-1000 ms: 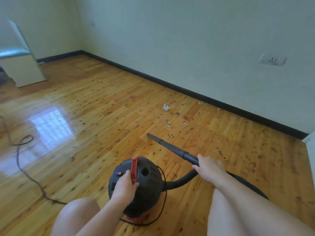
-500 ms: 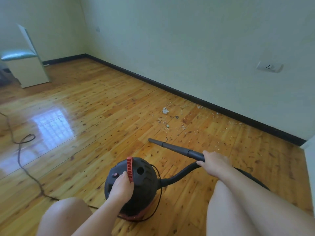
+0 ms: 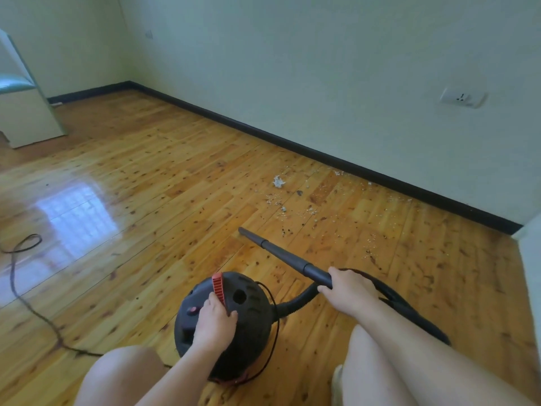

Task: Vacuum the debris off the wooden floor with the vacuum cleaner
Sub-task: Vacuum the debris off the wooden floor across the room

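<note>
Glossy wooden floor (image 3: 146, 171) meets a pale wall (image 3: 292, 68). The vacuum cleaner (image 3: 251, 326) sits between your knees. Your left hand (image 3: 215, 323) grips its red handle (image 3: 218, 285); your right hand (image 3: 349, 291) holds the wand (image 3: 281, 253), which points toward debris (image 3: 279, 181) near the baseboard (image 3: 322, 159). A cord (image 3: 17, 288) trails left.

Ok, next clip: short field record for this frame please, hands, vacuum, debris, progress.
left hand: grips the red handle on the vacuum body
right hand: holds the wand just ahead of the hose
nozzle tip: low by the floor, short of the debris
debris: crumbs and a white scrap, scattered toward the baseboard
progress: debris not yet picked up
other: power cord lying on the floor, left
</note>
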### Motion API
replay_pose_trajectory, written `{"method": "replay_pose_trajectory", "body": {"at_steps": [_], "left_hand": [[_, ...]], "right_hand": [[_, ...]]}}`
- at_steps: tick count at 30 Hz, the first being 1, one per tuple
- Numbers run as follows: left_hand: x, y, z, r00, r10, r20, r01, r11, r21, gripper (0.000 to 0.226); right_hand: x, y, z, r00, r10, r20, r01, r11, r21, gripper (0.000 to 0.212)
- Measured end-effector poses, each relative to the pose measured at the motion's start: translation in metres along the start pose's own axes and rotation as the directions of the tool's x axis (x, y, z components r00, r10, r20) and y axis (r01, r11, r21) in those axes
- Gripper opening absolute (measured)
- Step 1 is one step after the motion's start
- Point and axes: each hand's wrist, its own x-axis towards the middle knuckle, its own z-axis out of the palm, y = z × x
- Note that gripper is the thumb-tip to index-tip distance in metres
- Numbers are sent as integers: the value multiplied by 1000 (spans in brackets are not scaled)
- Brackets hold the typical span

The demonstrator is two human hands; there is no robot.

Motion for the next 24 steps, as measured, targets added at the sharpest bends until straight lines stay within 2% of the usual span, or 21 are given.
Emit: {"method": "replay_pose_trajectory", "body": {"at_steps": [6,12,17,21,24], "left_hand": [[14,8,6,1000,-17,-20,17,999,35,30],[17,19,12,984,165,72,-176,964,198,39],[13,22,21,970,214,112,-235,945,227,28],[11,17,18,974,197,111,-218,946,241,31],[4,14,17,974,193,120,-218,944,247,33]], "right_hand": [[-10,35,-1,998,57,35,-58,998,15,36],[-52,65,-4,980,196,-19,-194,979,66,35],[-90,90,7,949,314,-36,-307,942,136,33],[-108,94,21,944,329,-4,-325,933,156,34],[-116,87,24,957,286,38,-288,943,167,42]]}}
